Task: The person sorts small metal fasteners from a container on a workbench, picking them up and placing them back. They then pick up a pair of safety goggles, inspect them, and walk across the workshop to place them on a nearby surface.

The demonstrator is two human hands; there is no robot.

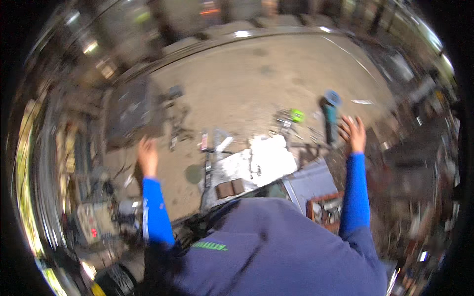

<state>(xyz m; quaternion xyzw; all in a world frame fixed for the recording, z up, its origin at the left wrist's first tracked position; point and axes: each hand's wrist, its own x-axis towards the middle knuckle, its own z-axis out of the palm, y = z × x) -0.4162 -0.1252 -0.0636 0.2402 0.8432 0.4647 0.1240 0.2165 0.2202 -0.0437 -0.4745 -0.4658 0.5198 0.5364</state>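
My right hand (353, 135), its fingers spread and holding nothing, is just right of a teal angle grinder (330, 123) with a blue-grey disc at its far end. Whether hand and tool touch, I cannot tell. Out to the left, my left hand (147, 158) is over the near-left part of the table, close to a dark flat plate (129, 111). Motion smears its fingers, and nothing shows clearly in them. Between my hands lie a bright white sheet (269, 160), a brown block (230, 188) and a bright green roundish thing (297, 115) beside small metal pieces.
The wide tan table top (237, 74) stretches away in front of me. Near my right forearm is a reddish box (326, 207) of metal parts, beside a grey-blue panel (311, 182). Blurred equipment (94, 219) crowds the left side. Dark surfaces (414, 148) lie to the right.
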